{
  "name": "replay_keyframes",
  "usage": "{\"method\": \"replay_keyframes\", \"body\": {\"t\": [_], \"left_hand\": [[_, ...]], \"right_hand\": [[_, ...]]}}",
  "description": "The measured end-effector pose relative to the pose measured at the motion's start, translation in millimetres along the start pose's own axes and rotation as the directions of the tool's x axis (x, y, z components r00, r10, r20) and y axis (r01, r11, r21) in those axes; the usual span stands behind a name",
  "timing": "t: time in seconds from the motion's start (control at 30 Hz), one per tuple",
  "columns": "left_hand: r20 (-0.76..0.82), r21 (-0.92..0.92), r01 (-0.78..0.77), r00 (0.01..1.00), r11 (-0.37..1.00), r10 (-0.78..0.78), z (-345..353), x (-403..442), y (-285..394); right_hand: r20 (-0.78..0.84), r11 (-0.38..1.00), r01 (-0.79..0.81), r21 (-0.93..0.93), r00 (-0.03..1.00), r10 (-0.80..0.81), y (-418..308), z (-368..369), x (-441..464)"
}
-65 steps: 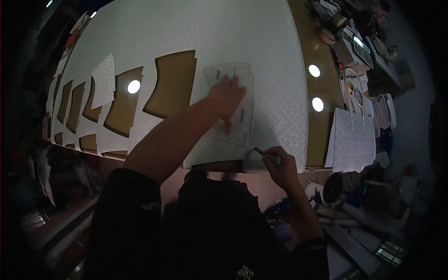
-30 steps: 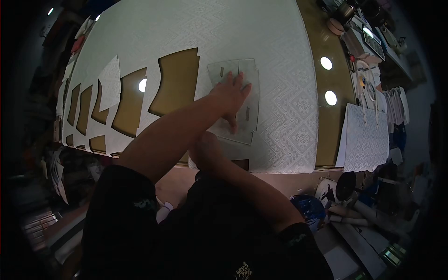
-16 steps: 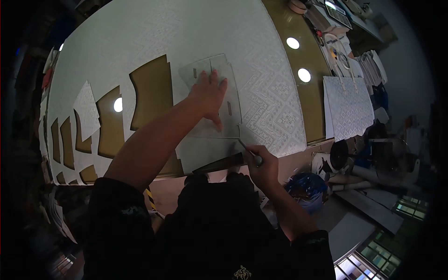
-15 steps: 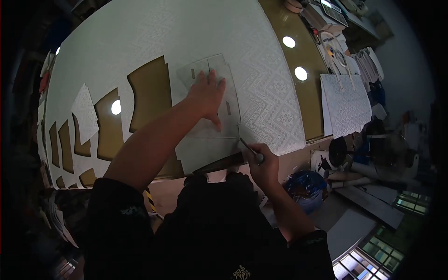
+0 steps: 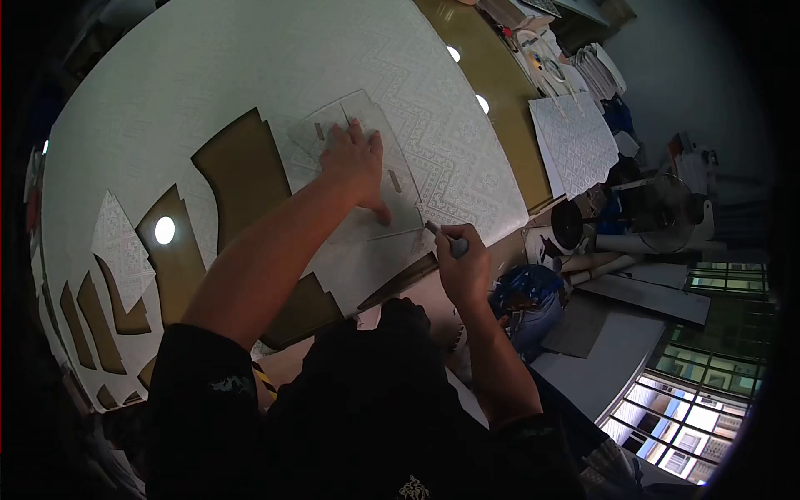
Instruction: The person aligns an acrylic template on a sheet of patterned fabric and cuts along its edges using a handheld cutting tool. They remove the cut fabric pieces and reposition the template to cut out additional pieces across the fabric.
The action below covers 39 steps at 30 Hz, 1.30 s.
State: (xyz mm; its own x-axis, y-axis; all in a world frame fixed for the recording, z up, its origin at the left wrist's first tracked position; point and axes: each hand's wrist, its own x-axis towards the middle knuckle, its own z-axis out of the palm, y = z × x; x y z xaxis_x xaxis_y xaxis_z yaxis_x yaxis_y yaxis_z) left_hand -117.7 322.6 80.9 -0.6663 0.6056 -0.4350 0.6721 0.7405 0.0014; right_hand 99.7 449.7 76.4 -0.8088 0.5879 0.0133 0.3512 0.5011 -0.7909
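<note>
My left hand [image 5: 353,167] lies with fingers spread on a clear template [image 5: 400,162], pressing it flat against the pale patterned sheet [image 5: 475,162]. Dark strips show on the template, and a line runs across its far part. At the template's near right corner, my right hand [image 5: 467,267] is closed around a slim cutting knife [image 5: 457,247] with a grey rounded handle. The knife's tip points at the corner; whether it touches the sheet, I cannot tell. Curved openings [image 5: 246,171] in the sheet, left of my arm, show the brown tabletop.
A loose pointed piece of patterned material [image 5: 121,246] lies at the left. Patterned sheets [image 5: 575,142] hang over the table's right edge. Beyond them are stacked papers [image 5: 598,71], a fan [image 5: 667,212] and a blue plastic bag [image 5: 529,300] on the floor.
My view has turned, so the table appears shifted left and rotated. The knife tip has moved from inside the near edge line to the template's corner. My left hand stays on the template.
</note>
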Motion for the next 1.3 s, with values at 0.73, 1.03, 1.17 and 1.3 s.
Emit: {"method": "replay_keyframes", "body": {"t": [0.73,1.03,1.17,1.3], "left_hand": [[0.157,-0.07,0.13,0.981,0.989,-0.117,-11,5,13],[0.041,-0.089,0.089,0.995,0.992,-0.086,-3,3,7],[0.078,-0.056,0.072,0.995,0.996,-0.068,-9,2,9],[0.108,-0.039,0.081,0.991,0.996,-0.077,-12,3,12]], "right_hand": [[0.11,0.982,-0.016,0.186,0.994,-0.004,45,9,33],[0.445,0.878,0.301,0.373,0.772,-0.454,57,-31,134],[0.668,0.892,0.297,0.34,0.592,-0.451,47,-36,163],[0.719,0.842,0.387,0.377,0.451,-0.529,43,-34,182]]}}
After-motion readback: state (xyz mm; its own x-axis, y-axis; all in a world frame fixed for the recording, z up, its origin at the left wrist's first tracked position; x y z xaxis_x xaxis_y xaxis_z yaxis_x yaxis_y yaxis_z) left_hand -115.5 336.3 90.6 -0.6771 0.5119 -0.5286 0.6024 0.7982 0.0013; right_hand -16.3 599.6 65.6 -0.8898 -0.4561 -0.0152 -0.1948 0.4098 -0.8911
